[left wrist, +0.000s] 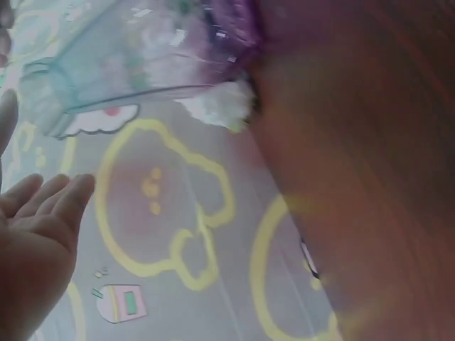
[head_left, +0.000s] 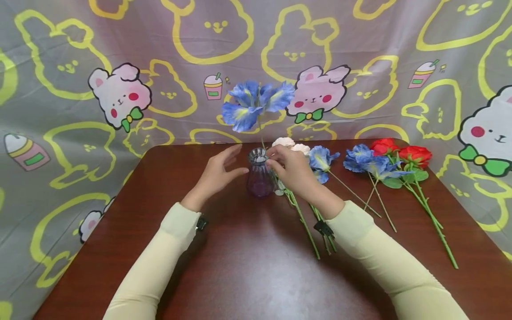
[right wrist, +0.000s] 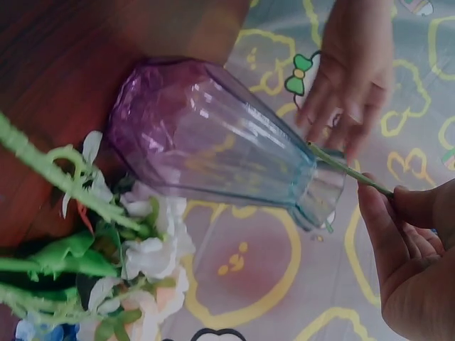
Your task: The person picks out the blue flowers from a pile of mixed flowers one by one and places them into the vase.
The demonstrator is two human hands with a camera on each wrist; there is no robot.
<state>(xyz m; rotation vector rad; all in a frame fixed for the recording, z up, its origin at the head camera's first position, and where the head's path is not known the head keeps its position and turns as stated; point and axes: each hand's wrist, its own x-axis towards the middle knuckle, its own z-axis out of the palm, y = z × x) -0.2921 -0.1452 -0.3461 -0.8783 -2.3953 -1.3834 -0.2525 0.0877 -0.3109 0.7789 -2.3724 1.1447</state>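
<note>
A glass vase [head_left: 261, 183], purple at the base and bluish at its ribbed neck, stands upright on the table. My right hand [head_left: 297, 172] pinches the thin green stem [right wrist: 357, 175] of a blue flower [head_left: 242, 107] between thumb and fingertips. The blossom rises above the vase. In the right wrist view, the stem's cut end lies by the vase neck; whether it is inside the mouth I cannot tell. To the left of the neck, my left hand [head_left: 218, 171] holds nothing, its fingers extended, apart from the glass in the head view.
White flowers [right wrist: 156, 245] lie just right of the vase, partly behind my right hand. Farther right on the brown table [head_left: 224, 266] are a blue flower [head_left: 321, 158], more blue flowers [head_left: 378, 166] and red roses [head_left: 416, 155]. A patterned curtain [head_left: 160, 40] hangs behind.
</note>
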